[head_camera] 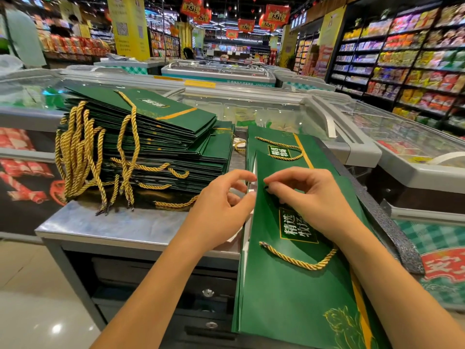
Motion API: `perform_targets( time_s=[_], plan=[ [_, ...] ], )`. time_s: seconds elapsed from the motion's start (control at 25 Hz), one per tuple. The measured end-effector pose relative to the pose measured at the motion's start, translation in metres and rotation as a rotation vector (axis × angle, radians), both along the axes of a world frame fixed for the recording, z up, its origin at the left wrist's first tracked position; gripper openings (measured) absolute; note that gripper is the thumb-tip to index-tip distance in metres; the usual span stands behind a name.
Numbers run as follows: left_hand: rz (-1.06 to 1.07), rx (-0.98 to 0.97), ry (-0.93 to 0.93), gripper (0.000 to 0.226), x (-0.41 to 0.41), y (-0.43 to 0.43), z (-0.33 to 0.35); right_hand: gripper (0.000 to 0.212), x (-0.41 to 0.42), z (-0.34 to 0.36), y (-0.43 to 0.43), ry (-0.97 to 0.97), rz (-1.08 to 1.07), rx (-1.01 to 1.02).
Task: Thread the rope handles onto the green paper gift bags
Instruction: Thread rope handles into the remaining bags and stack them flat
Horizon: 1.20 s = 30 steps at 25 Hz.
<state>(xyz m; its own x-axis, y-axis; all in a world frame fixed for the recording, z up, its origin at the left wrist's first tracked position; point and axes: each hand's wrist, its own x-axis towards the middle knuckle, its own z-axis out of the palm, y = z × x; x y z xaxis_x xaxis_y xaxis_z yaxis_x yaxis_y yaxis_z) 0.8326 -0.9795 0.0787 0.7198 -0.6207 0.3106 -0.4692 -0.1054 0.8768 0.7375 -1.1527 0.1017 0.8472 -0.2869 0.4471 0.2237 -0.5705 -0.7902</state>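
Note:
A flat green paper gift bag lies lengthwise on the metal counter, overhanging its front edge. A gold rope handle curves across its face. My right hand pinches something small and dark at the bag's upper left edge. My left hand holds that same edge, fingers curled around it. A second bag with its own gold rope handle lies beyond. A tall stack of green bags sits to the left with gold ropes hanging off it.
A dark textured strip runs along the right of the bags. Glass-topped freezer chests stand behind and to the right. Shelves of packaged goods line the right aisle. Drawers sit under the counter.

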Motion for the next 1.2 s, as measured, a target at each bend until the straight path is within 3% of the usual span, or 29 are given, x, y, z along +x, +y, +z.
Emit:
perform_targets(
  time_s=[0.16, 0.28, 0.44, 0.72, 0.88, 0.96, 1.2],
  plan=[
    [0.004, 0.021, 0.006, 0.024, -0.006, -0.001, 0.004, 0.024, 0.002, -0.003, -0.001, -0.091, 0.013, -0.025],
    [0.042, 0.045, -0.005, 0.024, -0.009, -0.002, 0.006, 0.035, 0.004, -0.007, -0.001, -0.109, 0.041, -0.151],
    [0.038, 0.057, -0.046, 0.024, -0.007, -0.002, 0.005, 0.032, 0.006, -0.008, -0.004, -0.098, 0.065, -0.244],
    [0.061, 0.002, -0.116, 0.016, -0.001, -0.011, -0.001, 0.026, 0.008, -0.010, -0.004, -0.072, 0.145, -0.250],
    [0.135, 0.087, -0.200, 0.009, -0.003, -0.009, 0.000, 0.033, 0.006, -0.009, -0.002, -0.030, 0.162, -0.200],
    [0.156, 0.054, -0.132, 0.012, -0.003, -0.006, 0.000, 0.042, 0.005, -0.007, -0.003, 0.016, 0.178, -0.124],
    [0.046, -0.267, 0.396, 0.010, -0.007, 0.004, 0.014, 0.048, 0.002, -0.006, -0.002, 0.040, 0.230, -0.079]
  ],
)
